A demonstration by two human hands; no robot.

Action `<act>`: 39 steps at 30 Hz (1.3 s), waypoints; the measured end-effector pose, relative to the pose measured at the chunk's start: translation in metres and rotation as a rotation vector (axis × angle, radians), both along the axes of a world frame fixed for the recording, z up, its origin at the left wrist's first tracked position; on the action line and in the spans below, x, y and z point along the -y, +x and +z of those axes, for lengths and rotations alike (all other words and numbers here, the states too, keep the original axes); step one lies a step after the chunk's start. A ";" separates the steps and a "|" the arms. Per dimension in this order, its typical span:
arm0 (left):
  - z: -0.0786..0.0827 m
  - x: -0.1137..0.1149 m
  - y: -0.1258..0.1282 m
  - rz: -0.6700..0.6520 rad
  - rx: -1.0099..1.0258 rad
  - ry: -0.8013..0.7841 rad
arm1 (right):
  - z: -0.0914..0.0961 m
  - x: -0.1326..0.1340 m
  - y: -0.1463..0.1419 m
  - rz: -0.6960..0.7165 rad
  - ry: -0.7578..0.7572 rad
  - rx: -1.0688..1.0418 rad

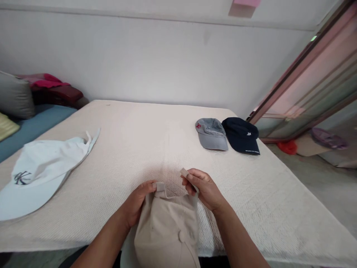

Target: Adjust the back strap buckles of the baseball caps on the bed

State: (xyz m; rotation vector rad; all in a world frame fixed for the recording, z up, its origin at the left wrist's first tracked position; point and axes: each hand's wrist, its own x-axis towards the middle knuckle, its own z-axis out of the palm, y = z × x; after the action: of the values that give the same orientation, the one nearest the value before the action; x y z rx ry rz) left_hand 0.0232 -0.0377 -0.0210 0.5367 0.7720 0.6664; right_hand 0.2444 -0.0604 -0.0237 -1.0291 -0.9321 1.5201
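A beige baseball cap (167, 227) is between my hands at the table's near edge, its back opening facing away from me and its top button showing. My left hand (139, 199) grips the left side of the opening, by the short strap end there. Between the thumb and fingers of my right hand (205, 188) is the other strap end (184, 172), lifted at the right of the opening. The two strap ends are apart. The cap's brim is mostly hidden below.
On the cream-covered table (134, 130), a white cap (47, 163) with a dark logo lies at the left. A grey cap (212, 134) and a navy cap (241, 136) sit side by side at the back right. Cushions (15, 95) stand beyond the table's left edge.
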 end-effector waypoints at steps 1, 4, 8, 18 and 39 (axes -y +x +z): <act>0.000 0.000 0.000 -0.009 0.014 0.000 | 0.000 0.000 -0.001 -0.002 -0.002 -0.018; -0.001 0.001 0.000 0.009 -0.005 -0.020 | -0.002 -0.001 -0.004 -0.039 0.004 -0.072; -0.001 0.000 0.000 0.015 -0.003 -0.056 | -0.004 -0.004 -0.004 -0.141 0.058 -0.096; -0.008 0.002 0.003 0.060 0.029 -0.110 | -0.002 0.003 -0.030 0.087 -0.025 0.039; -0.009 0.006 0.008 0.007 0.108 -0.151 | -0.007 0.007 -0.041 0.221 0.014 0.174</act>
State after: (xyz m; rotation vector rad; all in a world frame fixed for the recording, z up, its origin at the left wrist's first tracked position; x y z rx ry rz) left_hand 0.0315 -0.0438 -0.0305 0.3578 0.7168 0.6330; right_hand 0.2033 -0.0670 -0.0305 -1.0898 -1.2095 1.6203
